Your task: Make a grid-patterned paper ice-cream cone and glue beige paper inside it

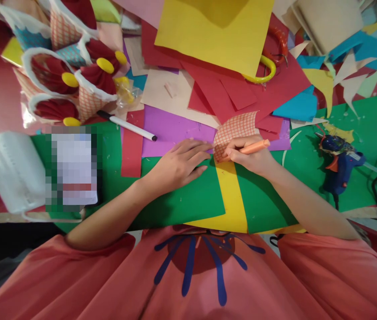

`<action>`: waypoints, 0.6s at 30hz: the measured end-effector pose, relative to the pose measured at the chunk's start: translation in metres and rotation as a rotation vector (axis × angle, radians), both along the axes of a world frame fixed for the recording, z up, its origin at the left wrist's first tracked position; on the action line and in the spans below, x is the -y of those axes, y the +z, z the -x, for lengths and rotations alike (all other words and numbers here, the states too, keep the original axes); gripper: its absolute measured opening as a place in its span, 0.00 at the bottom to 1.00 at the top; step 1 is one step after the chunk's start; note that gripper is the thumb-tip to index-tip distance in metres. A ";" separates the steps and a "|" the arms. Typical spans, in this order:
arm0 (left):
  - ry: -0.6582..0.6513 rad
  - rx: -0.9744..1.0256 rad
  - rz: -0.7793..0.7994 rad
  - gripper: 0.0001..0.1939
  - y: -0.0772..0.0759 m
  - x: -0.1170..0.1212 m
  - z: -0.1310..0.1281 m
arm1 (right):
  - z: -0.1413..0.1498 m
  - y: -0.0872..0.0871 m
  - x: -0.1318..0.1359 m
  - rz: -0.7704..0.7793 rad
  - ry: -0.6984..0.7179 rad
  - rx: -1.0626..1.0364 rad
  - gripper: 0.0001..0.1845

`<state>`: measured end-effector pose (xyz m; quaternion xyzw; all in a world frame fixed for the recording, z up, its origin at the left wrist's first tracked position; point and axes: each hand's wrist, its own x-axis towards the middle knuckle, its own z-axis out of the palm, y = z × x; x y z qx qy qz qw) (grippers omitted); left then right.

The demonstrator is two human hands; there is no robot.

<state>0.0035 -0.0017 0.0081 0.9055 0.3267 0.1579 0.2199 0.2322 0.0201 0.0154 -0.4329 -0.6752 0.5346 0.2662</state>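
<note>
In my right hand point(253, 155) is an orange marker point(255, 146), its tip end low over a cream paper piece point(237, 131) with an orange grid drawn on it. That piece has a curved left edge and lies partly on purple paper point(171, 129). My left hand point(188, 162) rests flat, fingers stretched toward the piece's left edge, thumb apart. Whether its fingertips touch the piece I cannot tell. Beyond the left hand lies a white marker with black ends point(133, 126), across a red paper strip point(131, 155).
Decorated paper cones point(90, 89) with yellow dots stand at the back left. A phone point(77, 171) and a white device point(11, 173) lie left. A blue glue gun point(340, 171) with a cord is on the right. Yellow-handled scissors point(270, 71) lie among coloured sheets at the back.
</note>
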 end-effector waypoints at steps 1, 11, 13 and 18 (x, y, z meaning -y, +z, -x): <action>0.001 0.002 0.006 0.13 0.000 0.000 0.000 | 0.000 0.001 -0.001 0.017 0.006 -0.004 0.13; -0.025 0.014 -0.042 0.14 -0.003 -0.001 0.000 | -0.005 0.004 -0.001 0.169 -0.261 -0.259 0.24; -0.034 0.014 -0.044 0.14 -0.003 0.000 0.000 | -0.008 0.004 -0.002 0.122 -0.340 -0.253 0.29; 0.055 0.013 -0.075 0.14 0.003 -0.001 0.005 | -0.015 0.012 -0.002 -0.039 -0.515 -0.299 0.21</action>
